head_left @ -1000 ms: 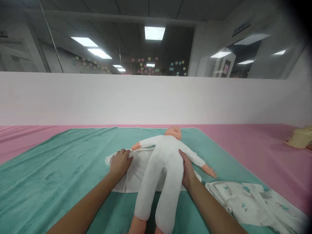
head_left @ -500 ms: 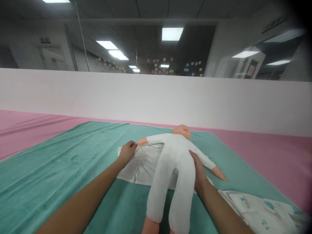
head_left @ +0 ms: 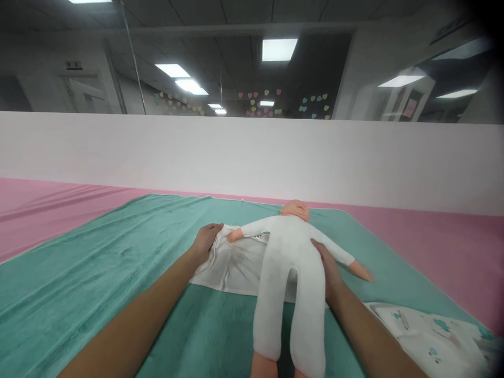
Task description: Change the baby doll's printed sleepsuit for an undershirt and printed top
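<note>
A baby doll (head_left: 293, 241) with a white cloth body lies on its back over a spread white cloth garment (head_left: 240, 265), its head at the far end and its legs toward me. My left hand (head_left: 207, 242) pinches the garment's left edge, which is raised near the doll's hand at the left. My right hand (head_left: 327, 265) holds the doll's right-hand side at the waist, thumb on top; its other fingers are hidden. The doll's body covers the middle of the garment, and its feet run out of view at the bottom.
A green blanket (head_left: 118, 252) lies under everything, over a pink sheet (head_left: 441, 247). At the lower right is a folded white cloth (head_left: 429, 336) with printed figures. A low white wall (head_left: 236, 157) runs behind, with windows or mirrors above.
My left hand has taken up the garment's left edge and raised it. The doll and my right hand appear slightly further right.
</note>
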Tool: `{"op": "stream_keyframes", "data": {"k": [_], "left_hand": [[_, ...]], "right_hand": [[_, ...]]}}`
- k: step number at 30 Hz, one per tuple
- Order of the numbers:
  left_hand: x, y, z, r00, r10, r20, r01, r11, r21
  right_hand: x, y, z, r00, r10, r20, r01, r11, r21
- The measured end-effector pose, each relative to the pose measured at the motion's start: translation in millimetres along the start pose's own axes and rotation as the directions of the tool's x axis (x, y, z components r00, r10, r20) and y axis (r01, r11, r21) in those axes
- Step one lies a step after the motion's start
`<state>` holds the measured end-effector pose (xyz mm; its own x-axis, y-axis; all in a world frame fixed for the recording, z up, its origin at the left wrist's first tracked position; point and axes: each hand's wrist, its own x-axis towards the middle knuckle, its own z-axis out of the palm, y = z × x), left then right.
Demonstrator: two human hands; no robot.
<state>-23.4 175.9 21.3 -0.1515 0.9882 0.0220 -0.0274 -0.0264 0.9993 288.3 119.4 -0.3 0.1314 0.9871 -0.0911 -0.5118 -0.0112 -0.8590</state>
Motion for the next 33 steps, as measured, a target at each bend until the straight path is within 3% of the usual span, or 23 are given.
{"op": "stream_keyframes", "data": {"k": [2, 8, 11, 17, 23, 33], "left_hand": [[-3, 2, 3.8, 0.999, -0.019, 0.041, 0.02, 0.999, -0.029], [-22, 8, 25.2, 0.969, -0.071, 0.237, 0.109, 0.983, -0.151], [-31, 6, 38.9, 0.955, -0.022, 0.295, 0.061, 0.99, -0.124], [-43, 8, 52.4, 0.967, 0.027, 0.255, -0.022, 1.0, -0.02], [-58, 24, 61.8, 0.935, 0.115, 0.335, -0.129, 0.991, 0.02], [-41, 31, 49.2, 0.946, 0.186, 0.265, -0.232, 0.961, 0.152]], "right_hand": [[4, 1, -4, 0.997, 0.034, 0.067, -0.039, 0.997, 0.066], [7, 5, -6, 0.999, 0.032, 0.039, -0.034, 0.997, 0.067], [4, 9, 1, 0.995, 0.062, 0.081, -0.066, 0.997, 0.051], [1, 18, 9, 0.99, 0.11, 0.086, -0.112, 0.994, 0.02], [-2, 23, 13, 0.984, 0.122, 0.128, -0.121, 0.993, -0.017], [-21, 30, 42, 0.963, 0.167, 0.211, -0.156, 0.986, -0.066]]}}
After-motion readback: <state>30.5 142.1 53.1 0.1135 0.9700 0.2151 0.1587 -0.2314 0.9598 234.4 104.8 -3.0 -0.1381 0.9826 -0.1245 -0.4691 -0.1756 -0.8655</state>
